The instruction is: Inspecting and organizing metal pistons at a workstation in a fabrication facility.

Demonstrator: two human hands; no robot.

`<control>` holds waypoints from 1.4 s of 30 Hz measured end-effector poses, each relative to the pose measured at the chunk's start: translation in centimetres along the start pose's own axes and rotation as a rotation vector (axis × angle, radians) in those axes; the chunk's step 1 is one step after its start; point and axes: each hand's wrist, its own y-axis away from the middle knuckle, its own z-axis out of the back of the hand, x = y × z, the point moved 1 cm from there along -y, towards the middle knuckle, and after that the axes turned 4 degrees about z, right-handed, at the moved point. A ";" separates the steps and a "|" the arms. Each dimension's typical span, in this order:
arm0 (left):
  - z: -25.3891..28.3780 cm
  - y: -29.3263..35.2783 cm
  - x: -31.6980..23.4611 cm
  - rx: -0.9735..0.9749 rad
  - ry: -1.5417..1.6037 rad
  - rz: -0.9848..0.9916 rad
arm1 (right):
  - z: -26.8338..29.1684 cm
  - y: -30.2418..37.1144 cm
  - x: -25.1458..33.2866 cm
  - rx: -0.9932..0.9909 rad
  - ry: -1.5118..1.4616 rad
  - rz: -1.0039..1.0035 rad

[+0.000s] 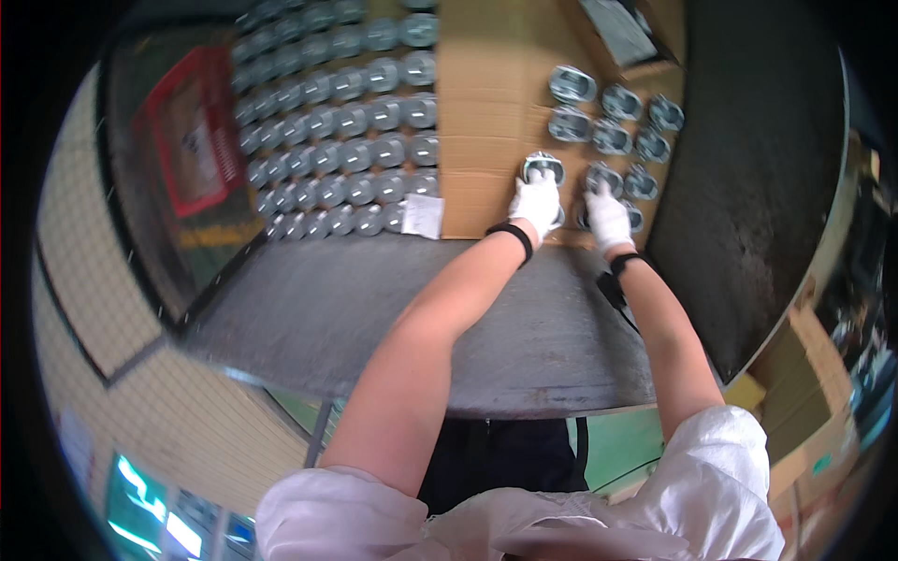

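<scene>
Both my hands wear white gloves and reach over a brown cardboard sheet [482, 112] on the table. With its fingers closed on the near side of a silvery metal piston [543, 165], my left hand [536, 203] covers part of another one behind it. To the right, my right hand [609, 221] has its fingers on a second piston [602, 174]; its fingertips are partly hidden. More pistons, such as this one [572, 84], stand in short rows beyond and beside my hands. Other pistons near my right wrist are partly covered by the glove.
Many rows of similar pistons [351, 119] fill the left of the table, with a white paper slip [423, 216] at their near corner. A cardboard box [625, 35] lies at the far right. The dark tabletop [524, 327] runs along my side. A red crate [192, 140] stands beyond the left edge.
</scene>
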 end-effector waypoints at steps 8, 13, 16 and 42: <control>21.4 18.9 7.6 -0.227 -0.076 -0.053 | 13.5 9.4 9.8 -0.065 0.191 0.253; 24.1 42.6 12.3 -1.072 0.823 0.091 | 23.0 20.7 23.0 -0.253 0.294 0.663; 18.2 56.3 15.2 -1.090 0.982 0.296 | 24.6 29.2 32.5 -0.335 0.357 0.759; -55.7 90.3 7.1 -1.366 1.798 2.235 | -71.8 83.4 60.5 0.662 1.710 2.369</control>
